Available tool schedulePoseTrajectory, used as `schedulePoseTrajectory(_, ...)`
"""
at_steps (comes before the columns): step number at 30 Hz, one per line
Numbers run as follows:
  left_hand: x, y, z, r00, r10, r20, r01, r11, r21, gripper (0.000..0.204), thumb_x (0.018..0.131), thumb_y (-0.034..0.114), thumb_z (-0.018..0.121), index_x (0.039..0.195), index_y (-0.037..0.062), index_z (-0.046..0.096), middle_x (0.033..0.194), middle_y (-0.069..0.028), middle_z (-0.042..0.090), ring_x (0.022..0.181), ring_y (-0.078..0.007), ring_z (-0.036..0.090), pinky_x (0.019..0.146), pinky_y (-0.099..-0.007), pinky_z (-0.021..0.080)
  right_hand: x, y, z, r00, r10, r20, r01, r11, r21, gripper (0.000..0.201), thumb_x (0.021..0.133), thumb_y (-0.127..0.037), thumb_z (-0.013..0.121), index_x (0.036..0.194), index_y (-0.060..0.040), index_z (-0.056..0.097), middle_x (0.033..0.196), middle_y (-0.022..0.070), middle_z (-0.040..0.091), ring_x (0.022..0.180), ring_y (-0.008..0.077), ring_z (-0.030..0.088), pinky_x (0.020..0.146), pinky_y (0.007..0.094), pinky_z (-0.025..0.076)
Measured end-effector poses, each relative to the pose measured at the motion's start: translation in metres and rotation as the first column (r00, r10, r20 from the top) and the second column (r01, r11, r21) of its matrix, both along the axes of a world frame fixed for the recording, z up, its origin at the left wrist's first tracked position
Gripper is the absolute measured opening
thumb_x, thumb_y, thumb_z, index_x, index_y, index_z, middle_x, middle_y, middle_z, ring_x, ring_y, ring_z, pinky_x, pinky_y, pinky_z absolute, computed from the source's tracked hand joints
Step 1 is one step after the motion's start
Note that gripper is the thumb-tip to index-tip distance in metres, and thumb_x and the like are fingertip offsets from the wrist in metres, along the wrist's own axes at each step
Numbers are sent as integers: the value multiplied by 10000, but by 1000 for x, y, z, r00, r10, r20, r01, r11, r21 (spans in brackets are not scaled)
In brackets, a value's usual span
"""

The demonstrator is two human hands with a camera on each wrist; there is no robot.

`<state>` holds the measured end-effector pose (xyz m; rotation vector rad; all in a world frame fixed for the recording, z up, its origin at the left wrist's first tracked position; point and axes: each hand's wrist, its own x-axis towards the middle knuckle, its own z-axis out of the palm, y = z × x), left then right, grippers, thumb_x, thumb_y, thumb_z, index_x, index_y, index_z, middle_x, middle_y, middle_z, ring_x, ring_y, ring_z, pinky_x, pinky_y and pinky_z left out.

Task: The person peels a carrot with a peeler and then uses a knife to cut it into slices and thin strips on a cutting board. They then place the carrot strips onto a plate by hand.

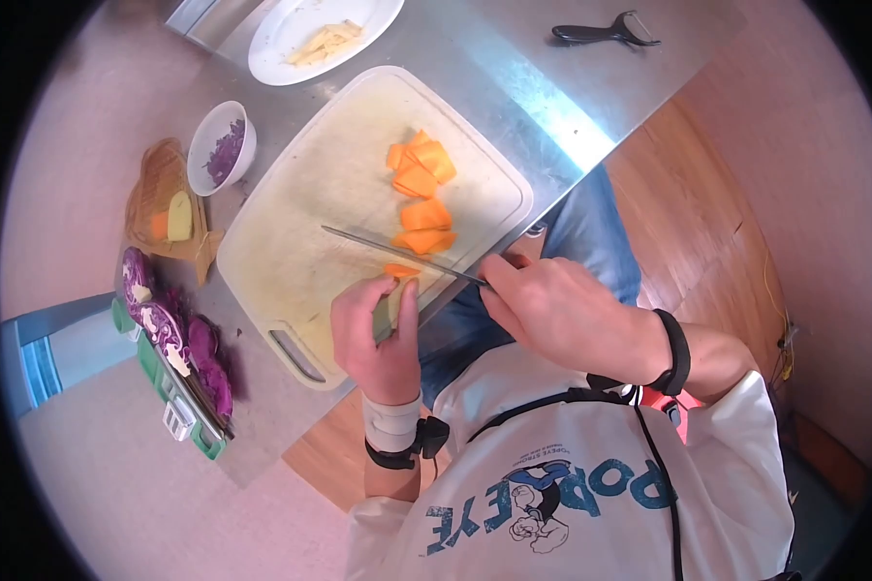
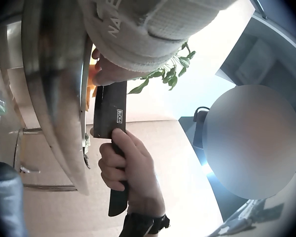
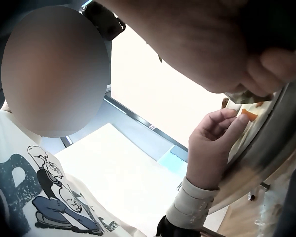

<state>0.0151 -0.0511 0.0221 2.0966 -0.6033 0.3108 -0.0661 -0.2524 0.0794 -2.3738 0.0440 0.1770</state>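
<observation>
My right hand (image 1: 562, 305) grips the black handle of a cleaver (image 2: 110, 111), whose broad dark blade is seen nearly edge-on in the head view. The blade reaches over the white cutting board (image 1: 291, 194). Beside it, my left hand (image 1: 373, 334) pinches a small piece of carrot (image 1: 401, 270) between thumb and fingers, near the board's front edge. In the right wrist view, orange carrot shows at the left hand's fingertips (image 3: 244, 118). Just past the blade lie carrot slices (image 1: 425, 215), with another cluster of slices (image 1: 419, 167) farther back.
A white plate (image 1: 271, 60) with pale strips and a bowl (image 1: 200, 165) of shredded purple cabbage stand beyond the board. To the left are a wicker basket (image 1: 160, 174) with cut vegetables, cabbage pieces (image 1: 165, 329) and a green-framed slicer (image 1: 170, 392). A black peeler (image 1: 591, 35) lies at the far right.
</observation>
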Motion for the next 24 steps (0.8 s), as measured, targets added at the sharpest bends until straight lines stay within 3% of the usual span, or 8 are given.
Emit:
schedulePoseTrajectory(3,-1,1,3,996,-20,82,13,996,88,298,826,-23,861,1081,53,726,1029,-98,735,950,-305,683,851,-403,536,-4,3,-6,997,5,72,-3,1000,-30,188,1009,-137,648,985,8,531,674,231,619,613,445,649,546,533,504)
schedulePoseTrajectory(6,-1,1,1,994,-21,106,10,994,109,292,840,-7,854,1096,59,728,1043,-85,742,965,-304,685,882,-406,525,-4,4,-5,999,40,31,-39,999,-12,187,1008,-136,649,982,9,535,657,220,616,606,440,649,549,525,510)
schedulePoseTrajectory(24,-1,-1,-3,992,-12,125,2,997,77,269,844,-41,841,1081,46,749,1061,-81,755,993,-288,684,892,-395,535,-12,2,-6,997,47,55,-48,999,1,154,995,-108,661,1071,-11,569,670,161,649,608,385,679,544,468,534)
